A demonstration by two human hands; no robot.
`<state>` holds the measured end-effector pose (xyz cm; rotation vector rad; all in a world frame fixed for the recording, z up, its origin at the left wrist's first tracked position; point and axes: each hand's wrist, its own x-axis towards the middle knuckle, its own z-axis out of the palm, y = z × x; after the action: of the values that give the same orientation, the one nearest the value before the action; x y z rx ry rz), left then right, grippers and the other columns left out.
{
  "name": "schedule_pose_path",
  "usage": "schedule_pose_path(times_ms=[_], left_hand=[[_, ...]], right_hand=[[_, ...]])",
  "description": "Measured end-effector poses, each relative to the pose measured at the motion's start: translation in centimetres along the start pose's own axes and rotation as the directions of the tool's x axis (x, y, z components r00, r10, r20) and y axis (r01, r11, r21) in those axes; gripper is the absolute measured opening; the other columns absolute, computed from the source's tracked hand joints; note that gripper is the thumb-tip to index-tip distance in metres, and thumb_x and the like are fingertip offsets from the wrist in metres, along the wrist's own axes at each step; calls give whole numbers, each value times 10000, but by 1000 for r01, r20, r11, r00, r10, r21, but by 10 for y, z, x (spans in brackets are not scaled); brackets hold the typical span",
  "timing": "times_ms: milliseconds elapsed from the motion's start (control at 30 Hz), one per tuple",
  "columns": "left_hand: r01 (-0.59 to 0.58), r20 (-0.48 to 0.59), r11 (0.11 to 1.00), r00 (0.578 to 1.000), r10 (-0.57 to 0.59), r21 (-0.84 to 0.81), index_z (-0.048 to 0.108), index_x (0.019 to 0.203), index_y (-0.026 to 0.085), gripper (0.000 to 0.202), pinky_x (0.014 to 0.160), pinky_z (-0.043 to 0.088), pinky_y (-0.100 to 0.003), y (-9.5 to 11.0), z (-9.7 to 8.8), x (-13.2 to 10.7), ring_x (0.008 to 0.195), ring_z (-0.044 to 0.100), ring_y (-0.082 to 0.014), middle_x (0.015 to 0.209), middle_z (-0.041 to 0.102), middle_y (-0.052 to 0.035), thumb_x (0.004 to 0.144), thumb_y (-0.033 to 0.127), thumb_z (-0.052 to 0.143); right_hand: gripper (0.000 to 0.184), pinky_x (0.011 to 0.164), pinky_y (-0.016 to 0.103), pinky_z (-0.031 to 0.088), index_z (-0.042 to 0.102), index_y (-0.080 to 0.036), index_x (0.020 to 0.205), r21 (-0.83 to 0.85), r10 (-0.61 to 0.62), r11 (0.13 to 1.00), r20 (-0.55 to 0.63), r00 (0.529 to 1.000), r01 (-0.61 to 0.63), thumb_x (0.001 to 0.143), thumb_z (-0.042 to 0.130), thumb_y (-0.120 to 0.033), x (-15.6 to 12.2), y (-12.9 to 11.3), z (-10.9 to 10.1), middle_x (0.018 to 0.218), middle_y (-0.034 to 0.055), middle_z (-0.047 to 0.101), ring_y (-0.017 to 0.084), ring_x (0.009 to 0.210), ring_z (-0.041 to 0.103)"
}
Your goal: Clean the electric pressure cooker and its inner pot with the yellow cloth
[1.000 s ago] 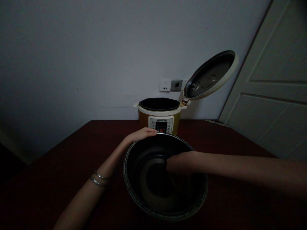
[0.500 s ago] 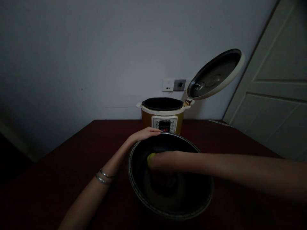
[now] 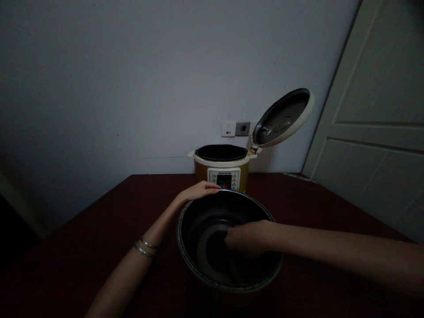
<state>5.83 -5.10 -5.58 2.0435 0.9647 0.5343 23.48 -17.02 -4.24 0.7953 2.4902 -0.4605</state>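
Note:
A dark inner pot (image 3: 205, 221) with a pale worn rim is tilted toward me on the table, its inside showing. My left hand (image 3: 198, 191) holds its far left rim, with the fingers lying together over the edge and two bracelets on the wrist. Deep inside the pot, my right hand (image 3: 248, 238) is bent down with curled fingers. A dim yellowish cloth or sponge (image 3: 240, 267) shows faintly under that hand, mostly hidden by it and by shadow. Behind the pot stands a gold and white electric cooker (image 3: 244, 176), its lid (image 3: 281, 119) raised to the right.
The dark red table (image 3: 109, 229) reaches back to a pale wall (image 3: 149, 88). A socket and a switch plate (image 3: 243, 129) sit on the wall behind the cooker. On the right is a light panelled door (image 3: 361, 132). The light is dim.
My right hand has moved right and toward me inside the pot, and the yellow edge at its fingers is now mostly hidden. My left hand keeps its place on the rim. The view has shifted slightly.

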Motion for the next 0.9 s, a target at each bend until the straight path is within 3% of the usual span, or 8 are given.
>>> schedule_pose_path(times_ms=[133,233,367,500,633,733,900], left_hand=[[-105,-122,983,985,124,150,660,1072,128,405,860,424,-322,10,-2,-6,949,600,-215,1052,680,-102,805,409,543],[-99,-186,972,973,140,214,676,1020,133,374,834,435,-306,19,-6,-16,932,603,-211,1029,687,-91,816,402,513],[-25,-162,970,985,66,243,666,1023,133,407,801,440,-288,25,-12,-38,905,599,-197,1017,682,-82,853,417,429],[49,-100,973,995,-27,224,597,1154,144,453,899,401,-300,18,-6,-53,1031,560,-207,1165,625,-94,831,438,475],[136,-195,987,974,-118,80,548,1204,134,469,954,371,-321,9,6,-53,1119,516,-215,1251,573,-109,844,419,448],[181,-246,983,953,-177,-4,584,1146,144,431,959,363,-325,9,11,-51,1106,519,-215,1199,609,-86,859,417,414],[88,-201,992,977,-67,95,611,1105,175,432,949,361,-324,13,10,-54,1065,522,-207,1128,640,-54,885,451,362]], right_hand=[[345,488,255,366,676,-125,1017,-107,25,994,122,992,-12,701,632,-253,-9,-3,-4,949,107,683,245,825,650],[350,482,274,365,651,-105,1071,-197,44,980,90,995,-26,731,590,-169,-7,-5,2,1009,148,676,273,849,654],[299,483,300,389,666,-72,1008,-329,91,941,9,996,-83,716,620,-112,0,-4,8,959,184,685,295,792,662],[363,525,318,431,639,-76,1062,-381,80,921,-29,996,-85,699,634,-92,10,-2,-2,1002,187,671,305,824,655],[555,562,291,458,564,-42,1164,-266,34,964,39,999,-23,660,696,-233,28,-7,-18,1048,177,653,283,877,647],[590,609,277,466,534,-35,1186,-239,-40,971,-52,998,27,668,691,-270,46,-11,-19,1085,172,636,259,909,637],[281,661,295,449,605,-141,1073,-531,-188,846,-210,959,50,801,535,-149,64,1,-14,1059,128,648,214,894,631]])
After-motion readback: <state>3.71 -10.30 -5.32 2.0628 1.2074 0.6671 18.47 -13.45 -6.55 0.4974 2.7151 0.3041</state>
